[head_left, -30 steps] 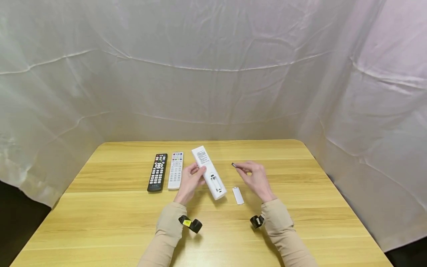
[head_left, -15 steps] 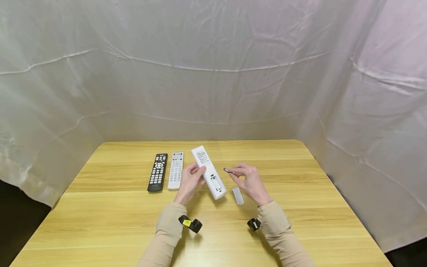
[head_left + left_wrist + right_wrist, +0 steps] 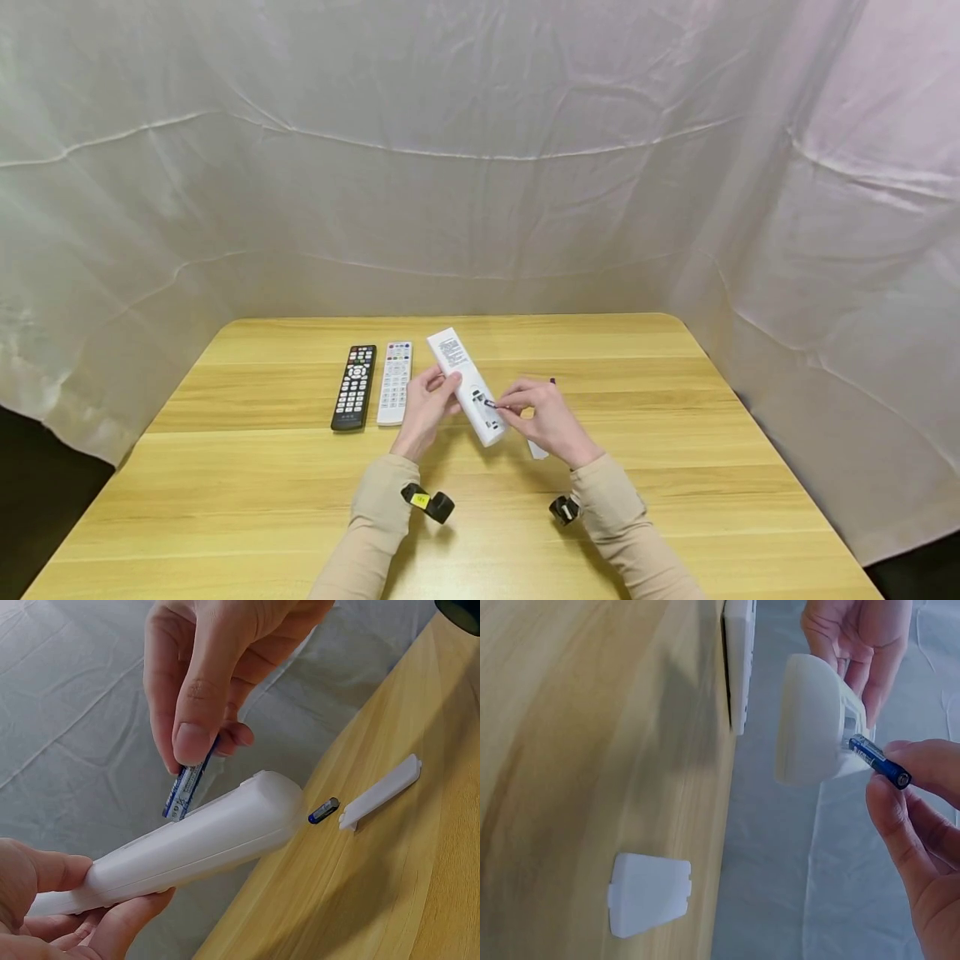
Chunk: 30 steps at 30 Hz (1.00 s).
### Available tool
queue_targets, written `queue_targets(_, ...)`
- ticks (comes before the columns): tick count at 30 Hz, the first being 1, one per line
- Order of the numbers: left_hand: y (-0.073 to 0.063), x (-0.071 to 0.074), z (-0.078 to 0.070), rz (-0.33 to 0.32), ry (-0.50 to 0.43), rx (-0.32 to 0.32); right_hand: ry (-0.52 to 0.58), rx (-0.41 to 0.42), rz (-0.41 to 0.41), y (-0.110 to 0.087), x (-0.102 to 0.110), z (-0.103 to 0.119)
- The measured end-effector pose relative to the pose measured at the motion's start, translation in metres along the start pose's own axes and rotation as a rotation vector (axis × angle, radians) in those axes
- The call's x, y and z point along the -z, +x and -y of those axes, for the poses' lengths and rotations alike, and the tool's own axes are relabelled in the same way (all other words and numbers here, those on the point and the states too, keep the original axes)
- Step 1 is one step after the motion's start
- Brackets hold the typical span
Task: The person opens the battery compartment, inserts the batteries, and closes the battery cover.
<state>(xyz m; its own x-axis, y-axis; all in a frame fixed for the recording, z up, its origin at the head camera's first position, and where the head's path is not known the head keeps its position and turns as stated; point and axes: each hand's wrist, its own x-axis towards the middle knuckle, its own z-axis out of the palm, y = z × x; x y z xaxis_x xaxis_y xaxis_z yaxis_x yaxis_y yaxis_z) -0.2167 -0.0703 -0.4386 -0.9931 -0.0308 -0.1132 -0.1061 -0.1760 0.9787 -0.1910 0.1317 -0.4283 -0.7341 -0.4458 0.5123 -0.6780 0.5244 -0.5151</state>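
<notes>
My left hand grips a white remote control, back side up and raised over the table, its battery compartment uncovered. Between thumb and fingers, my right hand pinches a blue battery. One end of this battery is right at the compartment opening, and it tilts up from the remote in the left wrist view. A second blue battery lies on the table beside the white battery cover. From the head camera, my right hand partly hides the cover.
To the left of my left hand, a black remote and another white remote lie side by side, buttons up. The wooden table is bordered by a pale hanging cloth at the back and sides.
My right hand has moved left and slightly down with the battery, from beside the remote to its compartment. My left hand and the remote have barely shifted.
</notes>
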Motion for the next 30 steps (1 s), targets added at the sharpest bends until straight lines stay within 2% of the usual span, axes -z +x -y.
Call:
queue_targets(6, 0.001, 0.0, 0.001, 0.003, 0.006, -0.003, -0.025, -0.011, -0.009, -0.001, -0.006, 0.002)
queue_targets(15, 0.001, 0.0, 0.003, 0.008, 0.015, -0.007, -0.134, -0.055, -0.041, -0.002, -0.016, 0.011)
queue_targets(30, 0.0, 0.006, -0.001, 0.062, -0.02, 0.035, -0.189, 0.058, -0.098, -0.003, -0.02, 0.011)
